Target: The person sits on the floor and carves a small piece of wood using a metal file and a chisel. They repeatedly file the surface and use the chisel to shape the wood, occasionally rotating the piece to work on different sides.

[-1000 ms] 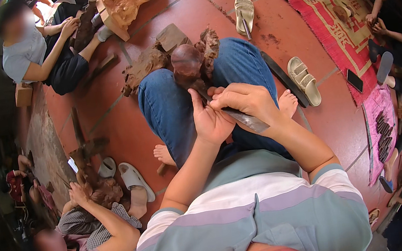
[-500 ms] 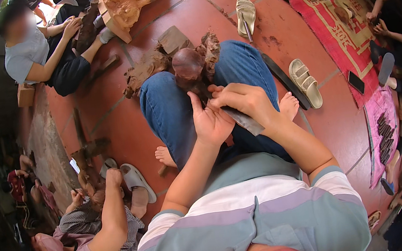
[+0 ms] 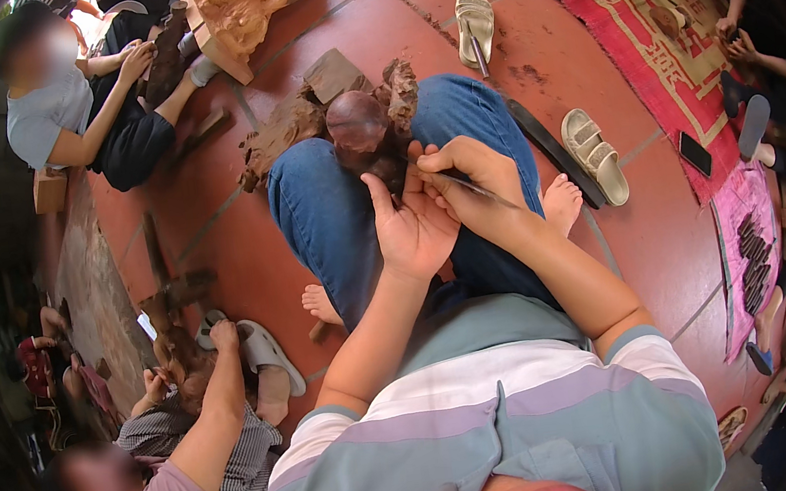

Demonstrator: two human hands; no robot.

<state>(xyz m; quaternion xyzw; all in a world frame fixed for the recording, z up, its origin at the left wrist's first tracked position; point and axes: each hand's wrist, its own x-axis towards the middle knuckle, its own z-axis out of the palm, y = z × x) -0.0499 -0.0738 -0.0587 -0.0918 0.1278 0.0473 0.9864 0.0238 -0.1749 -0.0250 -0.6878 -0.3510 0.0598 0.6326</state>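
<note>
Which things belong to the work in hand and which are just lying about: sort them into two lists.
In the work:
right hand, gripping a flat blade
left hand, palm open, close beside it
round-topped brown piece, just beyond the hands

Apparently just lying about:
two beige sandals
long dark bar
black phone

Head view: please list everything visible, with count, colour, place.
Carving: at least one, brown, knees
Narrow tool: one, dark, centre
Sandals: two, beige, right floor
Slippers: two, pale, left floor
Bar: one, black, beside sandal
Phone: one, black, mat edge
Mats: count unclear, red, upper right
Cloth: one, pink, right
Rods: many, dark, on cloth
Large carving: one, orange, top
People: several, varied clothes, edges
Feet: two, bare, floor
Left hand: one, bare, centre
Right hand: one, bare, holding tool
</note>
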